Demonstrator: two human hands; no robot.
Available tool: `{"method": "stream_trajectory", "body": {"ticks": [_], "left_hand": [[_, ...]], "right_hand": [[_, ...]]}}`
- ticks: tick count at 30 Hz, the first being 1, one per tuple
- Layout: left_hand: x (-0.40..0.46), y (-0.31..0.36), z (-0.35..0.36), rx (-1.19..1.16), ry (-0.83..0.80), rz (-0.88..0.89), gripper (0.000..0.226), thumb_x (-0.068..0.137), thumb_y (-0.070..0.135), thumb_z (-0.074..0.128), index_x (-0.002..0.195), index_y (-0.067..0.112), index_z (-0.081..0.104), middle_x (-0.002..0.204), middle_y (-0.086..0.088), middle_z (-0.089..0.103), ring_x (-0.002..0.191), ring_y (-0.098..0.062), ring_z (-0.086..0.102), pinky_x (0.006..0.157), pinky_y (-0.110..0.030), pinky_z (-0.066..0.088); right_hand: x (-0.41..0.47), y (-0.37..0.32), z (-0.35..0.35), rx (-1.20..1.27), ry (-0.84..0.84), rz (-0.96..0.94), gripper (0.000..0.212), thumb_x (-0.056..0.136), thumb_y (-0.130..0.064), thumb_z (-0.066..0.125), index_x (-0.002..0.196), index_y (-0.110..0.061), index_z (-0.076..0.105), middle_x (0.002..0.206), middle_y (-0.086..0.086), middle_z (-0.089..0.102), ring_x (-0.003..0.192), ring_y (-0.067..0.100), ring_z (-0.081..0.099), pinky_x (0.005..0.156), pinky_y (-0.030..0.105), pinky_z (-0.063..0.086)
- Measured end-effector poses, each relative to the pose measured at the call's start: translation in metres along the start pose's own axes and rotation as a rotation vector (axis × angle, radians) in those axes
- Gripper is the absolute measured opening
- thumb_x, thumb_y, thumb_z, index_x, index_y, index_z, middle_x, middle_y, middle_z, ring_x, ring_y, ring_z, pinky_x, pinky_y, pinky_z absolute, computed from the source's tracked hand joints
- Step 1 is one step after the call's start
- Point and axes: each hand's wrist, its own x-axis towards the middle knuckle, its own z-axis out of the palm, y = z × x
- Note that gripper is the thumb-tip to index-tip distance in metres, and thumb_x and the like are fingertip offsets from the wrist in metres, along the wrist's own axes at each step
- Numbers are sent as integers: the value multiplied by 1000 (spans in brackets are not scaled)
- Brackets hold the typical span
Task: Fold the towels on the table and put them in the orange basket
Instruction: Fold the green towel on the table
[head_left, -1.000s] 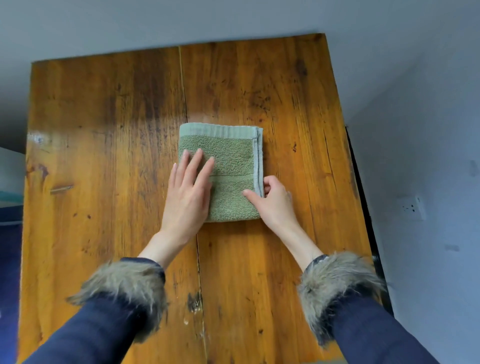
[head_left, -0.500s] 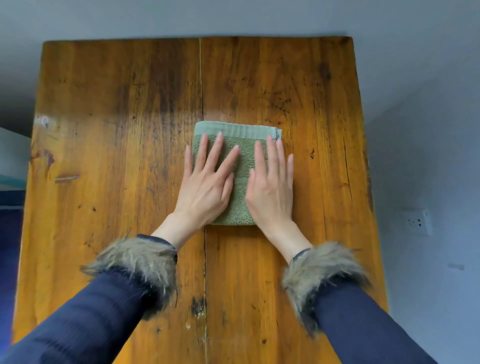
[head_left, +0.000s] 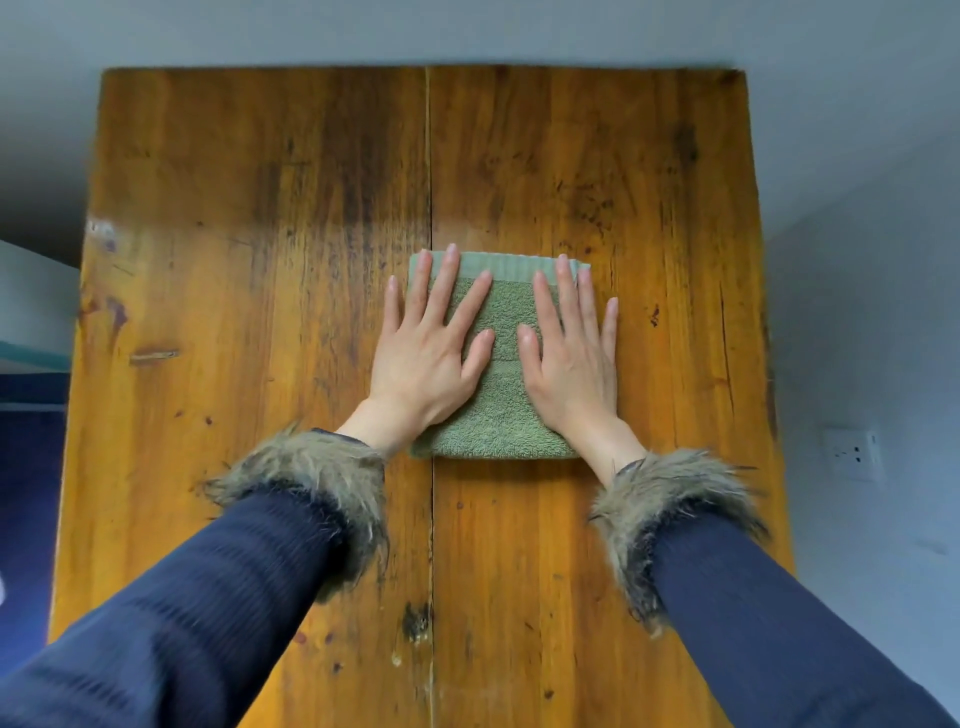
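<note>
Towel: the green towel (head_left: 501, 364) lay folded into a small rectangle near the middle of the wooden counter (head_left: 260, 312).
Change: a second earlier the right hand (head_left: 574, 364) pinched its right edge; now it lay flat.
Grip: the left hand (head_left: 428, 358) and the right both pressed down, fingers straight, gripping nothing.
Meaning: folding looked finished; lifting it remained.
Basket: none in view.
</note>
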Motion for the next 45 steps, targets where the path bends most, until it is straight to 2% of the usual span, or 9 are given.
{"method": "stream_trajectory", "body": {"ticks": [4,7,11,15,19,22,30,34,45], "left_hand": [[-20,3,-11,-251,27,-142,64,93,53,23,149,26,13,158,-9,0,145,-25,-8,117,-43,3],[-38,-4,-17,-411,178,-346,59,94,40,44,145,14,29,146,-18,32,138,-31,24,111,-34,17],[-38,-16,-25,-679,164,-621,40,92,25,54,129,12,50,91,5,60,106,-23,51,89,-25,33],[-31,-22,-31,-932,-62,-679,40,87,30,62,124,15,55,94,3,62,100,-15,59,93,-33,46],[-25,-18,-35,-1051,-76,-654,38,86,24,65,122,17,53,93,3,60,84,-5,57,71,-18,45],[-24,-17,-38,-1138,-99,-652,39,86,21,65,122,18,51,90,4,56,80,-3,54,62,-15,41],[-26,-24,-43,-1139,-215,-629,43,86,18,66,124,20,47,93,-3,55,92,-16,60,70,-33,55],[-39,-22,-45,-1228,-266,-637,35,88,15,62,118,23,46,99,-9,58,81,-15,64,52,-22,53],[-153,-29,-68,-1336,-178,-755,39,87,14,64,122,20,48,88,-7,59,69,-11,63,66,-34,59]], "right_hand": [[-19,-2,-12,255,120,104,52,97,-22,41,146,-16,28,157,2,12,144,15,8,116,30,6],[-33,1,-24,440,254,406,37,93,-15,50,129,-8,50,135,8,47,123,19,45,100,19,27],[-30,6,-39,532,42,695,34,92,-30,54,120,-10,55,112,4,61,103,18,56,85,24,38],[-20,6,-47,680,-105,799,40,89,-35,60,120,-10,57,114,1,60,106,19,56,92,33,44],[-12,6,-59,767,-266,788,15,90,-27,60,84,-14,63,108,6,65,85,15,59,85,33,44],[-5,7,-68,782,-364,811,20,89,-26,60,98,-8,63,105,9,66,97,24,61,88,36,44],[2,12,-70,873,-493,822,23,87,-18,63,108,-8,60,99,4,68,94,19,63,89,36,50],[-7,11,-70,966,-487,753,15,89,-15,61,103,-10,61,101,5,69,93,18,65,79,29,52],[-61,-52,-85,943,-635,600,22,89,-15,61,111,-15,58,103,3,69,92,18,66,86,41,51]]}}
